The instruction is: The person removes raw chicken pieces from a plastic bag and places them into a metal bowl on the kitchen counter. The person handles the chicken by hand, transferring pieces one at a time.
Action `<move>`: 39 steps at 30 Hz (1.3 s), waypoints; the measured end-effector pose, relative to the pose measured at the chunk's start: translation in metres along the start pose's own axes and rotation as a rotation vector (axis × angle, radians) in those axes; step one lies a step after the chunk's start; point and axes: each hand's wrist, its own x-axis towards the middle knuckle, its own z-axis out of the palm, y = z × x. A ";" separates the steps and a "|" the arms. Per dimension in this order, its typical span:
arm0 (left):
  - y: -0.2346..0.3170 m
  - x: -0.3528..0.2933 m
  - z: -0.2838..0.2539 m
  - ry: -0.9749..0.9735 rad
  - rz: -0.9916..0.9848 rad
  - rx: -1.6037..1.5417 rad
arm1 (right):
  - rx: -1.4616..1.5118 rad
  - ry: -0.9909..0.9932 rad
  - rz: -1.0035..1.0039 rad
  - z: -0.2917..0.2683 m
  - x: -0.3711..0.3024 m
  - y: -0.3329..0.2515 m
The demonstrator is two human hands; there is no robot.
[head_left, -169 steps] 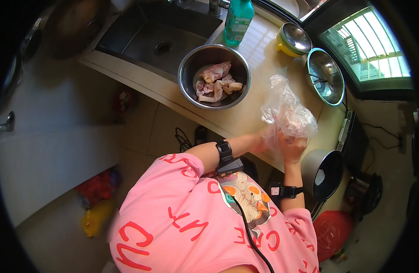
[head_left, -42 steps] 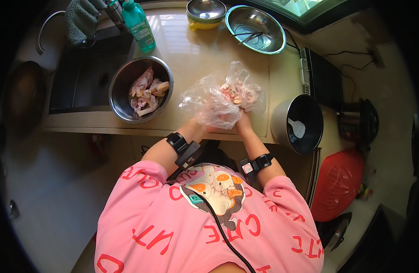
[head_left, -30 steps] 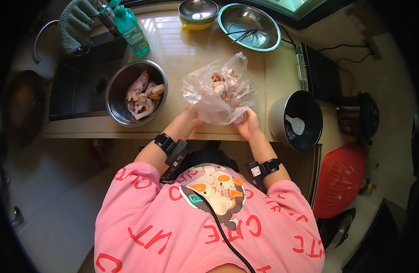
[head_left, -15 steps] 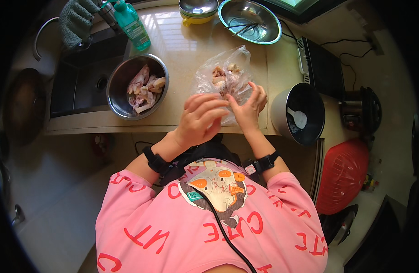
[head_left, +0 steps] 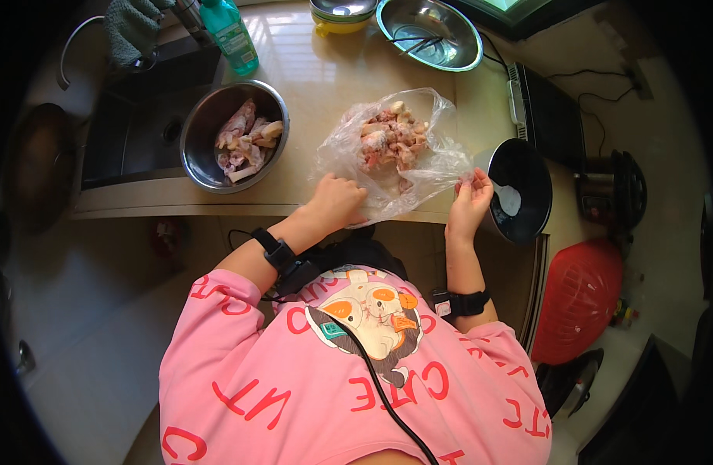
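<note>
A clear plastic bag (head_left: 442,155) lies spread on the counter with its mouth pulled wide. Chopped raw meat pieces (head_left: 391,138), pinkish with pale bits, sit in a heap inside it. My left hand (head_left: 335,203) is closed on the bag's near left edge. At the right, my right hand (head_left: 473,194) pinches the bag's other edge, stretching the plastic toward the dark pot. To the left of the bag stands a steel bowl (head_left: 192,147) holding several larger raw bone-in meat pieces (head_left: 246,143).
A pot (head_left: 536,194) with a white spoon (head_left: 508,199) stands right of my right hand. Behind are a steel basin (head_left: 461,58) with dark chopsticks, stacked bowls (head_left: 342,17) and a green bottle (head_left: 231,37). The sink (head_left: 132,147) is at left, a rice cooker (head_left: 624,190) far right.
My hands have moved apart, the right one outward to the right. The bag, gathered round the meat before, is now opened wide, and the meat heap shows more fully.
</note>
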 end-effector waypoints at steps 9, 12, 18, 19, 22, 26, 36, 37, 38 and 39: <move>0.018 0.007 0.005 0.051 0.332 -0.103 | -1.306 -0.940 -0.614 0.023 -0.031 -0.023; 0.012 0.004 0.008 -0.050 0.161 -0.231 | -1.671 -0.751 -0.375 0.012 -0.019 -0.012; 0.004 -0.005 -0.001 -0.132 0.114 -0.264 | -1.719 -0.546 -0.210 -0.001 -0.010 -0.005; 0.003 -0.005 -0.003 -0.137 0.118 -0.256 | -1.725 -0.603 -0.190 -0.001 -0.010 -0.005; 0.001 -0.005 -0.006 -0.175 0.136 -0.240 | -1.624 -0.690 -0.249 0.000 -0.012 -0.006; -0.005 -0.006 -0.009 -0.108 0.138 -0.356 | -1.407 -0.677 -0.440 -0.002 -0.014 -0.007; -0.020 -0.013 -0.033 0.007 0.119 -0.500 | -1.186 -0.660 -0.527 0.015 -0.022 -0.007; -0.020 -0.015 -0.034 -0.015 0.124 -0.477 | -1.279 -0.693 -0.530 0.018 -0.021 -0.004; -0.020 -0.016 -0.035 -0.028 0.123 -0.452 | -1.356 -0.731 -0.533 0.022 -0.020 -0.001; -0.020 -0.018 -0.035 -0.008 0.091 -0.421 | -1.462 -0.772 -0.499 0.025 -0.019 0.003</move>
